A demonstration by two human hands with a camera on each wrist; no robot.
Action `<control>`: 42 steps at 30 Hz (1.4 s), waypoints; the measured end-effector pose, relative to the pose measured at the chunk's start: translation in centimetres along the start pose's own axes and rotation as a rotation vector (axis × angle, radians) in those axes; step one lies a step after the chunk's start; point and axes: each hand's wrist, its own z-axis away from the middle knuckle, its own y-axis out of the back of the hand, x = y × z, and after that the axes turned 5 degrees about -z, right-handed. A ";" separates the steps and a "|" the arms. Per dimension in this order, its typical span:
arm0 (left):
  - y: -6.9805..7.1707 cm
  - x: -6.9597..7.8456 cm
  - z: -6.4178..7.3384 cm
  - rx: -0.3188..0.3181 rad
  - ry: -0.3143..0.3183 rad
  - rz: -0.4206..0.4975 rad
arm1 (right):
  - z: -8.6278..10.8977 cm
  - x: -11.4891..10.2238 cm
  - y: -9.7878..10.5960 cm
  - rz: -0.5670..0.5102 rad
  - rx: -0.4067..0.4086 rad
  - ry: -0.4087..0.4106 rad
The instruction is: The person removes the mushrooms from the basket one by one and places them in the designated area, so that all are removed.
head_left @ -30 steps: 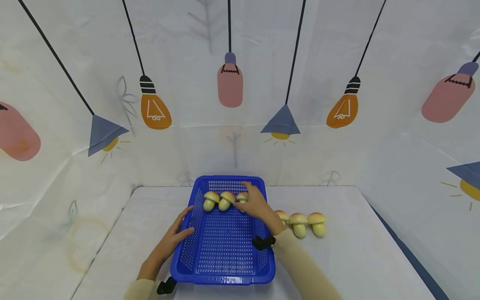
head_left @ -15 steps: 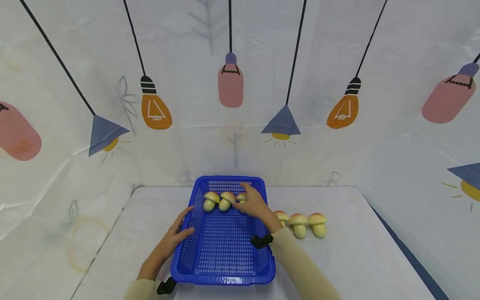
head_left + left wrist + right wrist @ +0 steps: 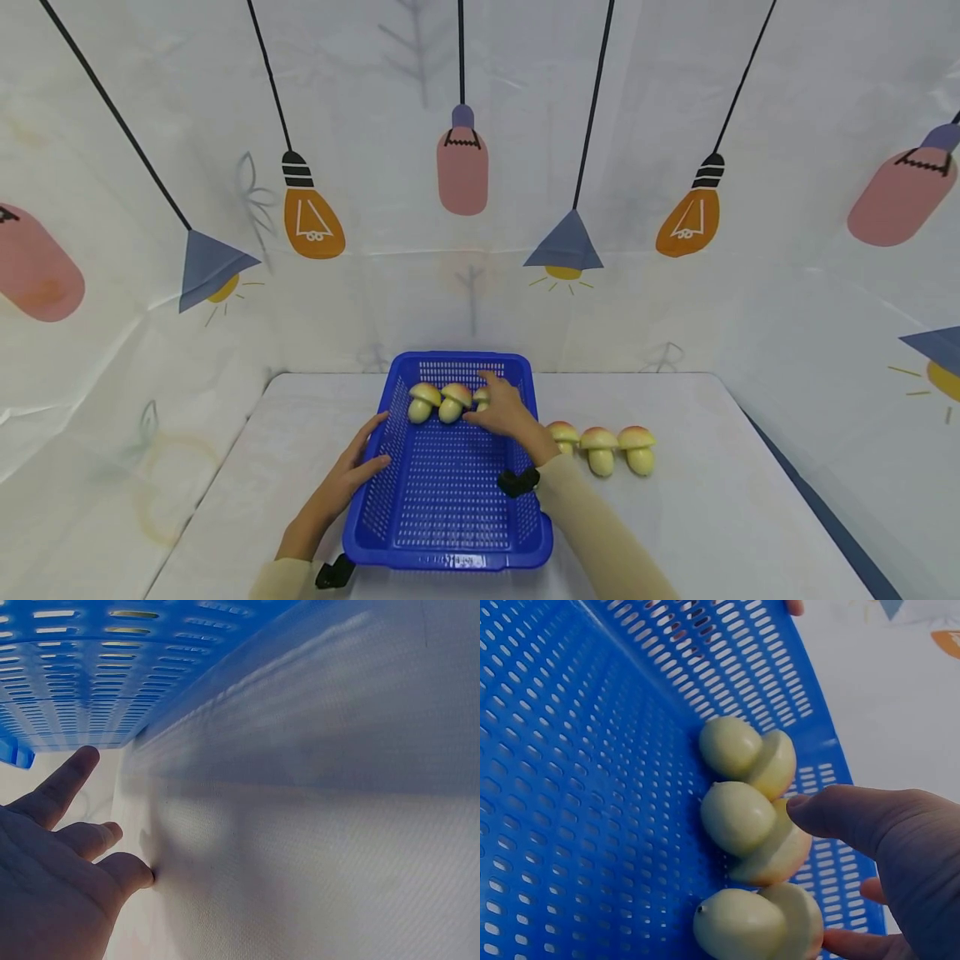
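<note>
A blue plastic basket [image 3: 442, 496] with slotted walls stands on the table. Along its far end lie three toy mushrooms: left [image 3: 422, 404], middle [image 3: 453, 403] and right [image 3: 482, 397], with pale stems and yellow-red caps. My right hand [image 3: 508, 412] reaches over the right one, thumb and fingers spread. In the right wrist view, the thumb tip is at the middle mushroom [image 3: 739, 817] and a fingertip is at the cap of the right mushroom [image 3: 739, 924]. My left hand [image 3: 348, 473] rests at the basket's left side, fingers extended, thumb over the rim.
Three more toy mushrooms stand in a row right of the basket: near one [image 3: 563, 433], middle one [image 3: 599, 452] and far one [image 3: 637, 451]. The white table [image 3: 720, 517] meets a white sheet [image 3: 397, 292] printed with lamps at its back edge.
My right hand has shifted slightly left and toward me over the right mushroom. My left hand, the basket and the mushrooms have stayed in place.
</note>
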 end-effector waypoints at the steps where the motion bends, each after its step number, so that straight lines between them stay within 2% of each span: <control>1: 0.0 0.0 0.0 -0.002 -0.002 0.003 | 0.0 0.1 0.0 0.007 -0.004 -0.002; 4: 0.0 0.0 0.0 -0.006 -0.002 0.007 | 0.0 0.2 -0.2 0.006 -0.017 -0.001; 11: 0.1 0.0 0.0 -0.010 -0.004 0.005 | 0.9 0.1 -0.4 -0.082 -0.077 0.009; 16: 0.2 0.0 0.0 -0.015 -0.009 0.004 | 1.4 0.2 -0.5 -0.089 -0.101 0.011; 23: 0.2 -0.1 0.0 -0.013 -0.010 0.001 | 2.3 0.3 -0.7 -0.051 -0.170 0.072; 30: 0.1 0.0 0.1 0.000 0.006 -0.007 | 2.6 0.3 -0.8 -0.037 -0.189 0.144; 39: 0.0 0.0 0.2 0.004 0.009 0.001 | 2.8 0.2 -0.8 -0.015 -0.202 0.164; 42: 0.0 -0.1 0.1 0.001 0.004 -0.010 | 2.8 0.2 -0.9 -0.020 -0.207 0.148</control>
